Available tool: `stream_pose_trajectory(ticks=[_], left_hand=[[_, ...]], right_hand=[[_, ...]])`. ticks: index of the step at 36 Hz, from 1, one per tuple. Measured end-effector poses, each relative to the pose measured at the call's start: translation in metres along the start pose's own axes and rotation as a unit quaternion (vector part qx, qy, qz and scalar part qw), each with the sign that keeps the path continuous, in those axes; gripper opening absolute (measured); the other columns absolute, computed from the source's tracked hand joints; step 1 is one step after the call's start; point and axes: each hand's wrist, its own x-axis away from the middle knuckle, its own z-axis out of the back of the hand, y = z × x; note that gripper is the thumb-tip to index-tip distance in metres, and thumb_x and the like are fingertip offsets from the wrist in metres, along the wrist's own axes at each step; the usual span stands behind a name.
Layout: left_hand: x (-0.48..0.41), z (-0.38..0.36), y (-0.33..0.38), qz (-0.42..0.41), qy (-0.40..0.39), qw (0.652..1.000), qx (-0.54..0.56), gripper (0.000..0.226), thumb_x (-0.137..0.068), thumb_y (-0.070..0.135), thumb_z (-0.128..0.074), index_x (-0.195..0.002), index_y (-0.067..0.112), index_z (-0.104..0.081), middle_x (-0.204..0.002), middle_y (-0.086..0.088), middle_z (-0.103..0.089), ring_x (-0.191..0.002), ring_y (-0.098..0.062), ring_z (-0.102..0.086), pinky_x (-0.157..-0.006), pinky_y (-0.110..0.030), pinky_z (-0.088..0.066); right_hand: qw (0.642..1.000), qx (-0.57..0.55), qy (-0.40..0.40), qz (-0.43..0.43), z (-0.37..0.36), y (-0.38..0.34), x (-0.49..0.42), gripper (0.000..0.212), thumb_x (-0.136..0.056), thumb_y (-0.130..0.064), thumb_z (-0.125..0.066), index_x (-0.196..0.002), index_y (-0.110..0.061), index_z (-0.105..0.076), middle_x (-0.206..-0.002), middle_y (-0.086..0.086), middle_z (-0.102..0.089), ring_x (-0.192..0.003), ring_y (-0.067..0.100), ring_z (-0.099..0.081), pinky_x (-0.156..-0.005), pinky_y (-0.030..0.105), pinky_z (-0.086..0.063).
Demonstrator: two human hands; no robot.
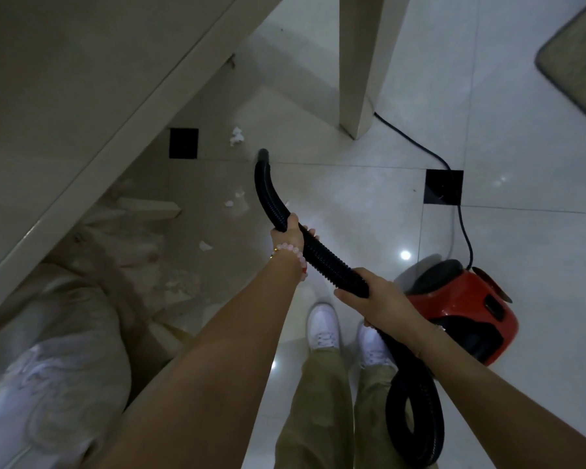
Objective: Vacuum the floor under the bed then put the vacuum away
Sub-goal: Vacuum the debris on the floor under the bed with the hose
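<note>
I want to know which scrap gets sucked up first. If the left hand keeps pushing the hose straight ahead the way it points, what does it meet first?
Probably the crumpled white scrap just beyond the nozzle, slightly left of the line. The left hand aims the hose that way; depth is unclear.

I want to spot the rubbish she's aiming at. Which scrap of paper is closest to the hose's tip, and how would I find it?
Start at the black ribbed vacuum hose held in both hands and follow it up to its open tip. Just up and left of the tip, beside the small black square floor tile, lies a crumpled white paper scrap. It is the farthest scrap from the person; the other white bits lie lower, nearer the bed's edge.
</note>
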Motion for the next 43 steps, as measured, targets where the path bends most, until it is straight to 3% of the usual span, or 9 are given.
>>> stream_pose_trajectory(ticks=[3,6,14,20,26,31,34,39,43], left_hand=[[0.001,0.0,-0.003,0.014,-0.026,0.999,-0.017,0.034,-0.092,0.029,-0.055,-0.116,0.005,-0.048,-0.071,-0.008,-0.052,-0.056,-0.017,-0.055,-0.044,-0.022,-0.053],[0.003,-0.004,-0.005,0.011,-0.036,0.999,-0.036,0.028,-0.093,0.025,-0.053,-0.112,0.005,-0.048,-0.072,-0.009,-0.052,-0.058,-0.018,-0.056,-0.051,-0.027,-0.054],[0.001,-0.02,0.006,-0.016,-0.025,0.999,-0.044,0.02,-0.094,0.023,-0.05,-0.094,0.003,-0.049,-0.064,-0.01,-0.05,-0.052,-0.02,-0.052,-0.038,-0.018,-0.049],[-0.012,-0.018,0.018,-0.005,-0.002,1.0,-0.005,0.034,-0.093,0.024,-0.051,-0.064,0.007,-0.046,-0.058,-0.01,-0.049,-0.029,-0.013,-0.048,-0.033,-0.015,-0.043],[-0.024,0.011,0.014,0.013,0.036,0.999,0.005,0.034,-0.094,0.028,-0.05,-0.067,0.007,-0.05,-0.063,-0.01,-0.054,-0.045,-0.017,-0.054,-0.031,-0.015,-0.043],[-0.033,0.032,0.008,0.021,0.043,0.998,0.039,0.037,-0.094,0.028,-0.049,-0.064,0.008,-0.048,-0.06,-0.008,-0.053,-0.039,-0.014,-0.054,-0.031,-0.015,-0.042],[-0.037,0.039,0.01,0.024,0.041,0.998,0.045,0.037,-0.095,0.03,-0.046,-0.065,0.009,-0.048,-0.046,-0.004,-0.056,-0.028,-0.009,-0.052,-0.032,-0.014,-0.041],[-0.041,0.042,0.021,0.035,0.018,0.998,-0.039,0.031,-0.098,0.04,-0.036,-0.092,0.011,-0.046,-0.066,0.001,-0.054,-0.054,-0.013,-0.052,-0.025,-0.01,-0.038],[-0.044,0.035,0.031,0.063,0.016,0.998,0.019,0.04,-0.091,0.039,-0.05,-0.066,0.008,-0.051,-0.061,-0.006,-0.055,-0.052,-0.018,-0.055,-0.034,-0.018,-0.046]], right_hand=[[1.0,-0.012,0.005,-0.003,-0.003,0.004,0.005,0.041,-0.084,-0.046,-0.061,-0.117,-0.023,-0.054,-0.092,0.001,-0.066,-0.077,0.02,-0.066,-0.074,0.041,-0.058],[1.0,-0.016,0.023,-0.008,-0.004,0.006,0.01,0.039,-0.085,-0.043,-0.062,-0.115,-0.02,-0.055,-0.082,-0.003,-0.063,-0.067,0.017,-0.063,-0.065,0.033,-0.056],[0.999,-0.016,0.034,-0.012,0.002,0.003,0.0,0.039,-0.085,-0.047,-0.06,-0.112,-0.02,-0.054,-0.086,0.002,-0.066,-0.07,0.026,-0.067,-0.068,0.039,-0.058],[0.998,0.03,0.043,-0.016,-0.004,-0.006,-0.019,0.044,-0.083,-0.051,-0.059,-0.114,-0.02,-0.051,-0.091,0.005,-0.066,-0.074,0.025,-0.065,-0.073,0.043,-0.057],[0.998,0.066,0.014,0.0,-0.016,-0.015,-0.021,0.043,-0.086,-0.045,-0.06,-0.116,-0.015,-0.051,-0.088,0.002,-0.062,-0.077,0.022,-0.063,-0.074,0.041,-0.056],[0.995,0.097,0.007,0.013,-0.027,-0.017,-0.022,0.045,-0.086,-0.047,-0.059,-0.118,-0.016,-0.05,-0.09,0.001,-0.062,-0.068,0.017,-0.059,-0.068,0.032,-0.054],[0.993,0.115,0.014,0.025,-0.032,-0.021,-0.026,0.046,-0.087,-0.048,-0.058,-0.118,-0.016,-0.05,-0.095,0.003,-0.065,-0.068,0.018,-0.061,-0.067,0.034,-0.056],[0.988,0.145,0.035,0.047,-0.035,-0.028,-0.033,0.043,-0.087,-0.047,-0.057,-0.114,-0.014,-0.051,-0.093,0.007,-0.068,-0.062,0.02,-0.061,-0.067,0.036,-0.055],[0.986,0.15,0.049,0.051,-0.037,-0.031,-0.036,0.042,-0.088,-0.046,-0.057,-0.114,-0.014,-0.051,-0.091,0.006,-0.068,-0.062,0.019,-0.06,-0.066,0.032,-0.051]])
